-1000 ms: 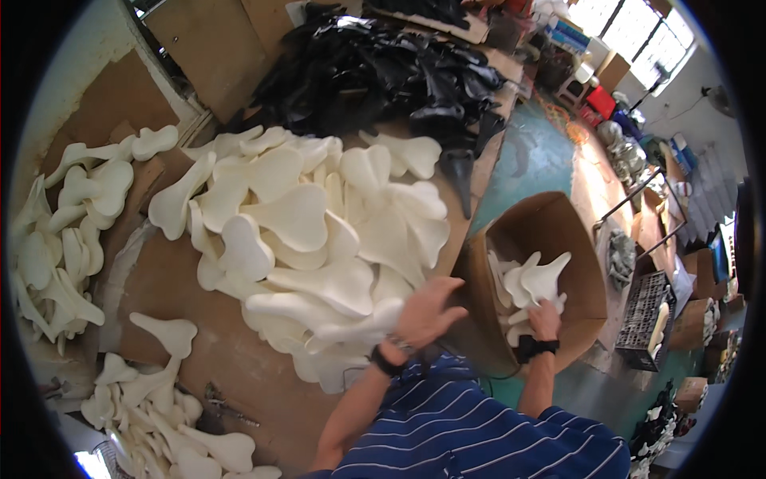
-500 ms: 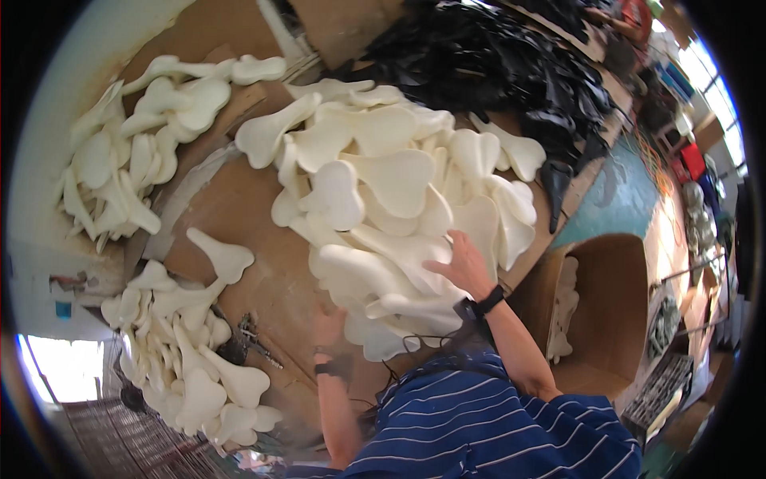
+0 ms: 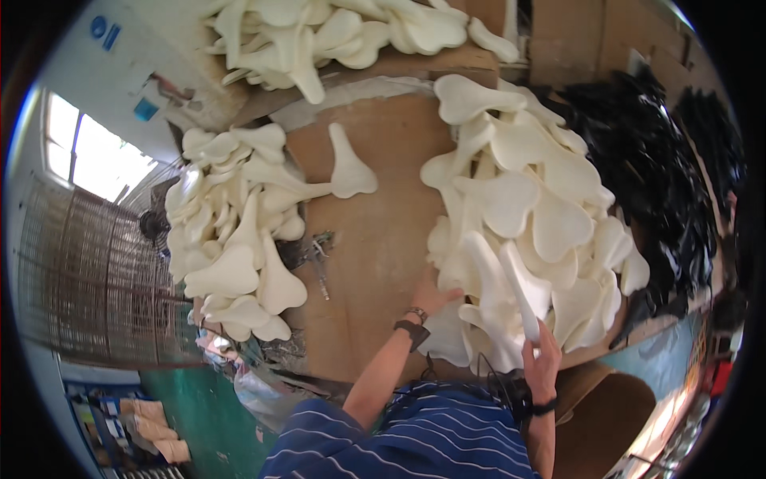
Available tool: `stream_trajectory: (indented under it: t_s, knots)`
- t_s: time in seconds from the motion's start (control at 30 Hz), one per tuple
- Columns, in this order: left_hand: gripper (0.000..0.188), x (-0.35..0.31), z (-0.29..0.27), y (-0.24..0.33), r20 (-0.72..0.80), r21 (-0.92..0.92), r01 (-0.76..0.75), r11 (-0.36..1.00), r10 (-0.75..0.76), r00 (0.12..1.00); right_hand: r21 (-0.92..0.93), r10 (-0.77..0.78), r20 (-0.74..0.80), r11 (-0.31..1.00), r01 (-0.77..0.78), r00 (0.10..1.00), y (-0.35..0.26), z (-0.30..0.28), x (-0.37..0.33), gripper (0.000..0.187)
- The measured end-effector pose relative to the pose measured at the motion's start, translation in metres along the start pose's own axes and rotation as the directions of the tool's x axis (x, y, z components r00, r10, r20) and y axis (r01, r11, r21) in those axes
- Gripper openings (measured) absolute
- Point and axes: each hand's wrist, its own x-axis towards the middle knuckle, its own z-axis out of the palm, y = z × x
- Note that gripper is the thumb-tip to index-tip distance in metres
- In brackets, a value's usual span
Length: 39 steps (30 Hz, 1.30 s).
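Observation:
Cream-white foam pads shaped like bicycle saddles lie in a big pile (image 3: 507, 199) in front of me. My right hand (image 3: 542, 359) is closed on the lower end of one saddle foam pad (image 3: 520, 291), which stands tilted on edge at the pile's near side. Against the left edge of the pile is my left hand (image 3: 432, 295), its thumb apart from the other fingers. It touches the pads there, and its fingertips are partly hidden against them. A single pad (image 3: 351, 172) lies on the brown cardboard (image 3: 367, 259) further left.
More pads form a left pile (image 3: 239, 239) and a far pile (image 3: 343, 36). A small metal tool (image 3: 321, 254) lies on the cardboard. Black glossy pieces (image 3: 646, 160) are heaped at the right. A large cardboard box (image 3: 610, 419) stands at lower right, a wire-caged fan (image 3: 104, 271) at left.
The view has swung left. My right hand, earlier spread over the pile, now grips a pad raised on edge. My left hand has moved up to the pile's left edge.

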Motion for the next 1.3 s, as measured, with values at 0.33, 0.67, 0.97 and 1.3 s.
stream_trajectory:
  t_s: [0.33,0.67,0.97,1.3]
  knots:
    - [0.113,0.011,-0.014,0.017,0.386,-0.314,0.087,0.945,0.044,0.921,-0.451,-0.021,0.255,0.882,0.138,0.967,0.038,0.062,-0.022,0.116]
    - [0.081,0.034,-0.004,-0.063,0.270,-0.599,0.104,0.794,0.077,0.960,-0.374,0.069,0.190,0.927,0.007,0.979,0.035,0.067,-0.010,0.101]
    - [0.073,-0.011,-0.012,0.037,0.308,-0.533,-0.018,0.846,0.213,0.927,-0.337,0.144,0.014,0.932,-0.131,0.989,0.057,0.071,-0.025,0.088]
    - [0.076,-0.025,0.001,0.025,0.385,-0.651,0.292,0.701,-0.027,0.923,-0.297,0.081,0.020,0.952,-0.071,0.997,0.069,0.075,-0.030,0.087]
